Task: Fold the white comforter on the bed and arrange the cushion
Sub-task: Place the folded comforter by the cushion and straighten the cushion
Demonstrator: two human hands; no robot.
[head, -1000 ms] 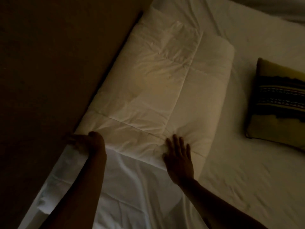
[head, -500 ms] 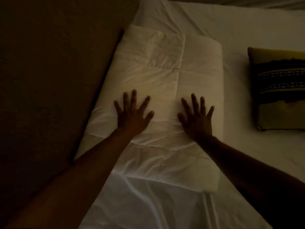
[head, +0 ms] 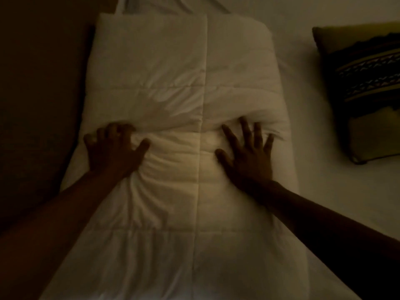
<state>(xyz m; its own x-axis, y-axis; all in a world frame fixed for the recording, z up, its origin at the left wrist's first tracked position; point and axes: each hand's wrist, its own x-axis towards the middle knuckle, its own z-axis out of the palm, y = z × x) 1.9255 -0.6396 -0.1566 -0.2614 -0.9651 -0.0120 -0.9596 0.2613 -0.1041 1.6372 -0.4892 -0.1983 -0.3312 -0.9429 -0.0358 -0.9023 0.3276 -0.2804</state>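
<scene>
The white quilted comforter (head: pixel 173 68) lies folded into a long thick strip along the left side of the bed, running away from me. My left hand (head: pixel 112 150) presses on its left part with fingers curled into a bunched fold. My right hand (head: pixel 246 156) lies flat on the right part, fingers spread, their tips under a raised ridge of fabric across the strip. A dark olive cushion (head: pixel 363 87) with a patterned band rests on the sheet at the right edge, apart from the comforter.
The white bed sheet (head: pixel 313 191) lies bare between comforter and cushion. A dark brown floor or wall (head: pixel 36 94) runs along the bed's left edge. The room is dim.
Both hands went from the comforter's near edge onto its top, then pushed farther along it, bunching a ridge across the strip. The view has moved closer and squarer over the comforter.
</scene>
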